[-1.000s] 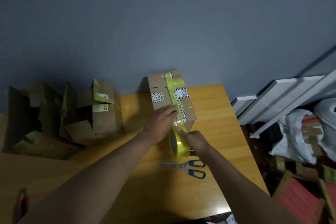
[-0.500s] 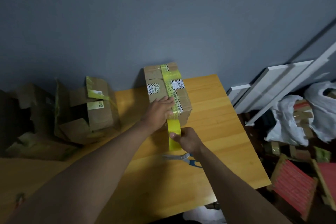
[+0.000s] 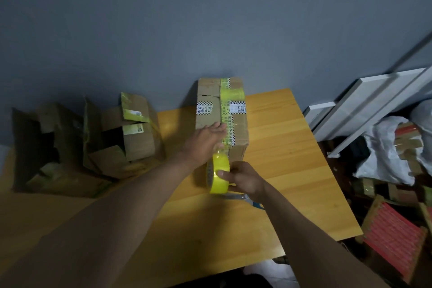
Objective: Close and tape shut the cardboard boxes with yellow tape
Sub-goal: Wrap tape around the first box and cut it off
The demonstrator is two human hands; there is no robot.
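Lowered toward the table edge, right hand pinches tape roll; left hand, grip spread, presses box.

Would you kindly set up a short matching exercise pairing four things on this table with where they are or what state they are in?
Things:
1. closed box
2. tape roll
3. scissors
4. open box

States:
A. flaps up, at the table's left
B. partly hidden under the right wrist
C. pressed flat by the left hand
D. held by the right hand

Pairs: 1-C, 2-D, 3-B, 4-A
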